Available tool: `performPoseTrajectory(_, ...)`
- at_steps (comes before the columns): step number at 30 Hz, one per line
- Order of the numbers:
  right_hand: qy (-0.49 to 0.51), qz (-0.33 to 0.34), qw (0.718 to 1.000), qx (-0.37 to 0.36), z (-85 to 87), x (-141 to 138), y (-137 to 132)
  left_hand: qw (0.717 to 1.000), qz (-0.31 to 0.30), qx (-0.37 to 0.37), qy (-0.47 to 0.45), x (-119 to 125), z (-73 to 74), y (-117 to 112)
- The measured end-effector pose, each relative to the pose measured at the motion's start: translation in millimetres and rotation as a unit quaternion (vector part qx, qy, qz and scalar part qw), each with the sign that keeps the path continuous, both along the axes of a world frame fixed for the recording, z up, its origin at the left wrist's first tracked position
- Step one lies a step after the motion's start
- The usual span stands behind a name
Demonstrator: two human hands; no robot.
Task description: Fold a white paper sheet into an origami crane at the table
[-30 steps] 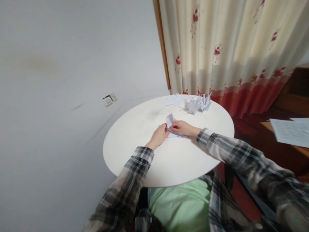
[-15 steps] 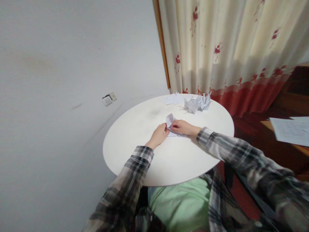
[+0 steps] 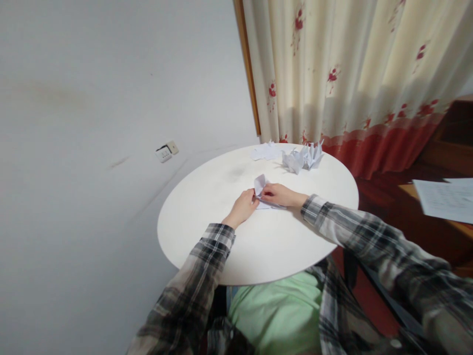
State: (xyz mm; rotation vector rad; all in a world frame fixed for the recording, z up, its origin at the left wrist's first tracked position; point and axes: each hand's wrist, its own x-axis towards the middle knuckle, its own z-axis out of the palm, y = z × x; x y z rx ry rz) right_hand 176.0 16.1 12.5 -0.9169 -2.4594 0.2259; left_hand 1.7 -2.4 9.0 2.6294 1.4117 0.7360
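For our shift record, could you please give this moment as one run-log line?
left hand: holding paper | right hand: holding same paper | folded shapes: on table, beyond paper, to its right

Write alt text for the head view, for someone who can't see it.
A person's left hand and right hand hold folded white paper at a round white table. Pointed paper shapes and flatter papers lie toward its far edge, before a red-flowered cream curtain.
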Motion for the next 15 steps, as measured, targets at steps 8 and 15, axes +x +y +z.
performPoseTrajectory(8, 0.003, 0.0, 1.0, 0.0, -0.7, 0.5, 0.8, 1.0, -0.001, 0.002, 0.006, 0.1, 2.5, -1.4)
performPoseTrajectory(15, 0.005, 0.008, 1.0, -0.004, -0.2, 0.8, 0.6, 1.0, 0.01, -0.002, 0.025, 0.0, 2.3, -0.4)
